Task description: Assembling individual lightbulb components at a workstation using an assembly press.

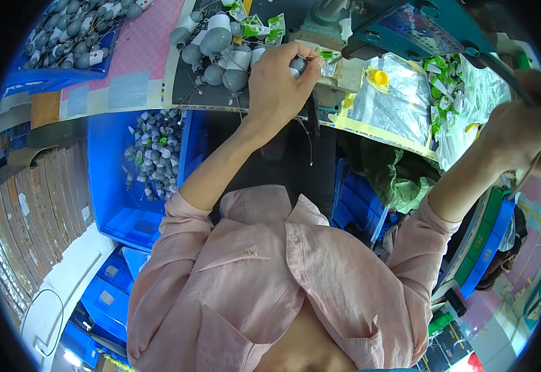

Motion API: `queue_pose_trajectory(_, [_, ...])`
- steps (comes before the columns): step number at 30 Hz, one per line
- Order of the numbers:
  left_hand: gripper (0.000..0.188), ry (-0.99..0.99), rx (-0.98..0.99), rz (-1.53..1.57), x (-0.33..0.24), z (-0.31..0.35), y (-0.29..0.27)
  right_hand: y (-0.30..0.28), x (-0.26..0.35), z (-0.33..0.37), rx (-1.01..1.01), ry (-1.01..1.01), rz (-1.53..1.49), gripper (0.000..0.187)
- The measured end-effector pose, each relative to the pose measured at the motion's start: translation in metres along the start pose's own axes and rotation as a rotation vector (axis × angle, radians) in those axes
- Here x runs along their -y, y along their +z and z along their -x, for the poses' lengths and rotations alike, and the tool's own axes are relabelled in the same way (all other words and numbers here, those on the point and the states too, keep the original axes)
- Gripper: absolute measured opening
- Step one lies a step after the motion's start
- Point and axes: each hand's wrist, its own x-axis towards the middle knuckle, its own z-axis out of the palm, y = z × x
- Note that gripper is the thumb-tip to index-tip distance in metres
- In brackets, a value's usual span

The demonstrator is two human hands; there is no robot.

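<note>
My left hand [280, 84] is closed in a pinch round a small grey bulb-shaped part [297, 64], holding it beside the metal fixture [347, 75] of a teal hand press [425, 28]. Fingers cover most of that part. Thin wires [311, 146] hang below the hand. Left of it lies a heap of grey-and-white bulb-shaped parts [218, 42] with wires, and green-and-white pieces [264, 28] sit behind them. On the right, my right hand [522, 127] is wrapped round the press's lever [506, 74]; its fingers are partly in shadow.
A blue tray [53, 77] of similar parts stands at the far left. Below the table edge is a blue bin [106, 180] with more. Right of the press lie a yellow round piece [379, 77], clear plastic film [394, 105] and green-and-white pieces [447, 93].
</note>
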Motion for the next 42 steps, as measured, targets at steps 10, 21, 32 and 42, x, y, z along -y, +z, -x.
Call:
queue_pose_trajectory(10, [0.017, 0.081, -0.001, -0.143, -0.004, 0.0, 0.003, 0.013, 0.03, 0.042, 0.058, -0.655, 0.757, 0.021])
queue_pose_trajectory(21, [0.013, 0.132, -0.033, -0.196, -0.006, 0.003, 0.006, 0.026, 0.01, 0.086, 0.098, -0.55, 0.731, 0.022])
queue_pose_trajectory(32, [0.009, 0.186, -0.063, -0.213, -0.006, 0.0, 0.005, -0.082, -0.138, 0.034, -0.284, -0.211, 0.194, 0.024])
queue_pose_trajectory(42, [0.01, 0.113, 0.169, 0.084, -0.029, -0.003, -0.013, 0.052, -0.031, -0.012, -0.477, 0.874, -0.567, 0.018])
